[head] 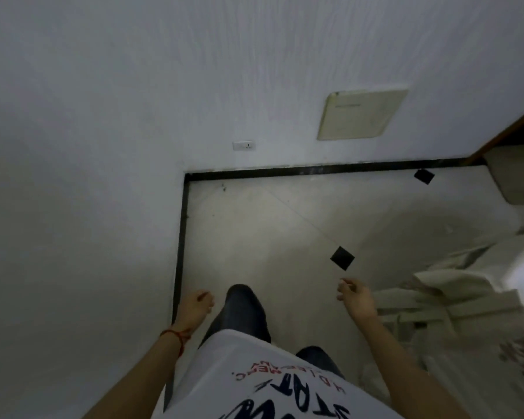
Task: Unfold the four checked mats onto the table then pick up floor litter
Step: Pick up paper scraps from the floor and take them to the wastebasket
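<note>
Head view: left hand point(198, 303) loosely curled, holding nothing; right hand point(355, 299) relaxed, fingers point(344, 287) narrow, also holding nothing. No checked mats or counter in sight. Pale floor point(254, 231) with black inlay squares, possibly specks near the corner. Best to scan along the skirting, crouch low, pinch each scrap.

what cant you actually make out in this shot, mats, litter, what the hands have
Head view only:
- Checked mats and table: not identifiable; the pale crumpled cloth at right is motion-blurred and cut by the frame edge.
- Litter: a dark speck near the floor corner is too small to identify.
- Left hand: fingers curl away from the camera, so any contents are hidden.
- Right hand: blurred; a tiny pinched scrap cannot be ruled out.
</note>
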Available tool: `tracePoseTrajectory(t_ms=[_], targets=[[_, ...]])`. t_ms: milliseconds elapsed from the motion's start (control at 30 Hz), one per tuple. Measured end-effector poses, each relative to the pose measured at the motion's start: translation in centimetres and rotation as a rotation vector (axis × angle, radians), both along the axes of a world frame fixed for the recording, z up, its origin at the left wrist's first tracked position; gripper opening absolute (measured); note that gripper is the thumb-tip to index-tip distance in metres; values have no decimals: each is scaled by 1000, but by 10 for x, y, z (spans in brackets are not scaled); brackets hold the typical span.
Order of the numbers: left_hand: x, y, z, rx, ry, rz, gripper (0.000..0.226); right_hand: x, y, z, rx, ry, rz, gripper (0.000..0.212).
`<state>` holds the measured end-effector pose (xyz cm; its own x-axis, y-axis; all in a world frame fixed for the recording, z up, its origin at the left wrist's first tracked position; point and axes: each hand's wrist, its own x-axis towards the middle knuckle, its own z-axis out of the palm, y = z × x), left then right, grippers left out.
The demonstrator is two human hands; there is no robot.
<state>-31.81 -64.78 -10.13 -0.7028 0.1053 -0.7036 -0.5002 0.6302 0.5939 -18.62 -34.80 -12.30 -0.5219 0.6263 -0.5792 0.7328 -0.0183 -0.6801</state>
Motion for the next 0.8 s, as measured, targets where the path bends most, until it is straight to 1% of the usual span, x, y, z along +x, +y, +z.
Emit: tracePoseTrajectory(t_ms=[67,167,267,333,500,633,800], targets=[[-39,17,-7,-2,-13,-13,28,-30,25,0,-8,25,-79,28],[-105,52,-17,-14,-28,-90,25,-66,62,-8,-45,33,-227,26],[-179,104,-20,-29,-32,-170,23,-91,96,-14,-76,19,-384,15],[-228,148,-18,-32,-31,-252,16,-103,117,-18,-92,-10,-472,8],[-331,293,-9,2,21,-481,24,-123,164,-17,-95,-36,-680,10],[-367,430,-3,61,47,-652,25,-124,198,-17,-97,-38,-838,11],[-360,579,-10,68,73,-808,27,-117,263,-31,-108,-40,-996,16]])
